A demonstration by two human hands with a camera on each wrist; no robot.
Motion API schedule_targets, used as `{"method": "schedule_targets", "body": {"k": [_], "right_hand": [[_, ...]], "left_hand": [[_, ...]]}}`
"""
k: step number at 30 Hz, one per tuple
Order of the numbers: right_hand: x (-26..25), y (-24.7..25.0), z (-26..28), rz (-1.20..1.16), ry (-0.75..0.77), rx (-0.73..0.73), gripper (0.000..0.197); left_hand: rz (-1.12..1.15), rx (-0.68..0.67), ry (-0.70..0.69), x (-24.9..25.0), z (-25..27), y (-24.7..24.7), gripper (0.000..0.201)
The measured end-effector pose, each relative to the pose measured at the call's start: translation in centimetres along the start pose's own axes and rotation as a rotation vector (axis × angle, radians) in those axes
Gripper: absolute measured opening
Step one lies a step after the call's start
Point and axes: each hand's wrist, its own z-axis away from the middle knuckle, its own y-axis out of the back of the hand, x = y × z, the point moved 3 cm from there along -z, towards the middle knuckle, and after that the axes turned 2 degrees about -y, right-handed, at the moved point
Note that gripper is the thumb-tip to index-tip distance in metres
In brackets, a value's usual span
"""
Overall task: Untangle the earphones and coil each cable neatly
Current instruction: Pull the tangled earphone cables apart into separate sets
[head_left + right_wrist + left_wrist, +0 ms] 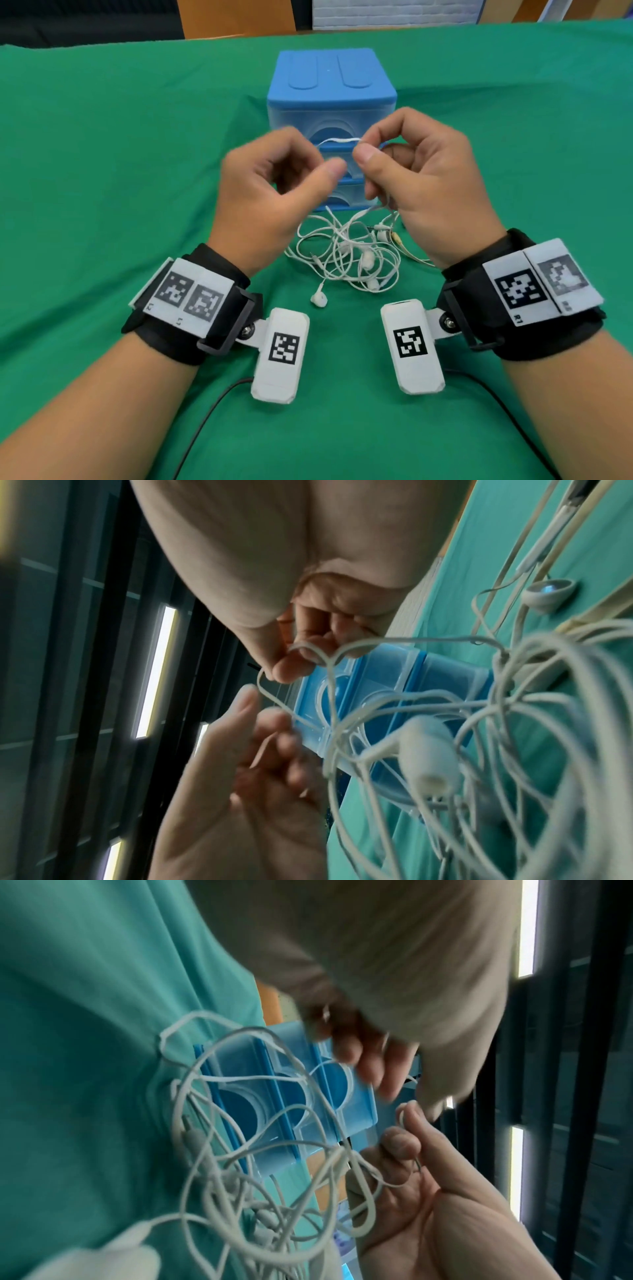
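Note:
A tangle of white earphones (346, 257) lies on the green cloth (102, 171), with one earbud (318, 298) loose at its near edge. Both hands hover above it. My right hand (363, 145) pinches a white cable (339, 140) between thumb and forefinger, and a strand hangs from it down into the tangle. My left hand (322, 157), blurred, curls its fingers at the cable's other end. In the right wrist view my right hand (298, 658) pinches a small loop and the left hand (267, 718) hooks the cable just below. The tangle (240, 1177) hangs partly lifted.
A blue drawer unit (330, 78) with clear drawers stands right behind the hands. A cream cable (411, 253) lies under the tangle's right side. Black camera leads (205, 421) trail toward the near edge. Green cloth stretches out on both sides.

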Motion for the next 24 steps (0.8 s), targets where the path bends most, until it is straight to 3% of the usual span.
{"method": "schedule_targets", "body": {"k": [3, 5, 10, 13, 19, 24], "right_hand": [[-0.2, -0.1, 0.1, -0.033, -0.010, -0.004, 0.010], [-0.2, -0.1, 0.0, -0.077, -0.016, -0.010, 0.010], [0.0, 0.2, -0.1, -0.163, -0.053, 0.028, 0.012], [0.6, 0.8, -0.3, -0.183, -0.060, 0.126, 0.013], [0.9, 1.4, -0.6, -0.171, -0.030, 0.222, 0.015], [1.2, 1.3, -0.4, -0.119, -0.050, 0.199, 0.014]], "left_hand": [[0.015, -0.365, 0.093, -0.1, 0.5, -1.3, 0.013], [0.003, -0.476, 0.119, -0.3, 0.7, -1.8, 0.013], [0.131, -0.401, 0.218, -1.3, 0.8, -1.4, 0.002], [0.171, -0.324, 0.270, -1.8, 0.7, -0.9, 0.012], [0.176, -0.361, 0.289, -2.0, 0.8, -1.0, 0.014], [0.197, -0.281, 0.271, -2.1, 0.7, -0.8, 0.014]]}}
